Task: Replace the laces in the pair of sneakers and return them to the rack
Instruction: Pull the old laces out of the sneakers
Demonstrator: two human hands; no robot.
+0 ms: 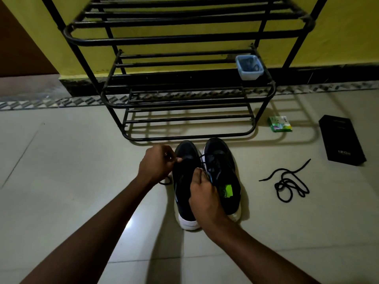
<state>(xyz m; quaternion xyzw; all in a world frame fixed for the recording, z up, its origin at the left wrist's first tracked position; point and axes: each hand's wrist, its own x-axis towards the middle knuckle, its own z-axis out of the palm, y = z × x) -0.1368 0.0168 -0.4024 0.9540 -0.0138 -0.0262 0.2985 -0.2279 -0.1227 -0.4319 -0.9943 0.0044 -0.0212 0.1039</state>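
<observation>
Two black sneakers with white soles stand side by side on the tiled floor, toes toward the rack. My left hand [158,163] pinches a black lace end over the left sneaker [183,177]. Over that shoe's tongue, my right hand [205,196] grips the lace between the two shoes. The right sneaker [222,167] has a green tag inside and shows some black lace at its front. A loose black lace [287,184] lies coiled on the floor to the right. The black metal shoe rack [184,99] stands just beyond the shoes.
A small clear plastic tub [249,66] sits on the rack's middle shelf at the right. A green packet [280,124] and a black box [341,140] lie on the floor to the right. A yellow wall with a dark skirting runs behind the rack.
</observation>
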